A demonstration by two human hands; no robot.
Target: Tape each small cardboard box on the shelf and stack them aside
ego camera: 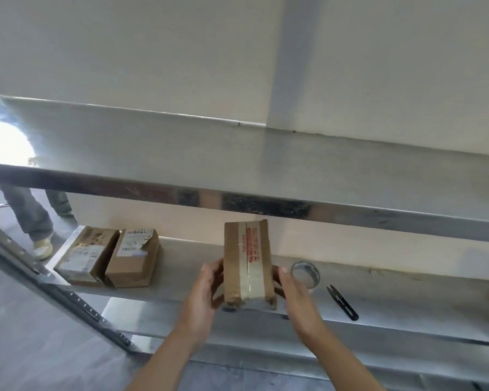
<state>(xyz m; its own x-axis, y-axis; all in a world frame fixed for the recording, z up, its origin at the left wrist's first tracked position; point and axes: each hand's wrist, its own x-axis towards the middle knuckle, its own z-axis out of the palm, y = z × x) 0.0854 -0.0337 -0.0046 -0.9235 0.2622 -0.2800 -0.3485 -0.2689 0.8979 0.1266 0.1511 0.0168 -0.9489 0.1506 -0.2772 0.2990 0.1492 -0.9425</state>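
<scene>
**Box held between both our hands**

We hold the taped cardboard box [248, 263] above the shelf [181, 280] front edge. Our left hand [206, 289] curls its fingers round the box's left side; our right hand [291, 289] grips the right side. Tape roll [305, 273] and snips [342, 301] lie just right; two boxes [108, 256] sit well left.
</scene>
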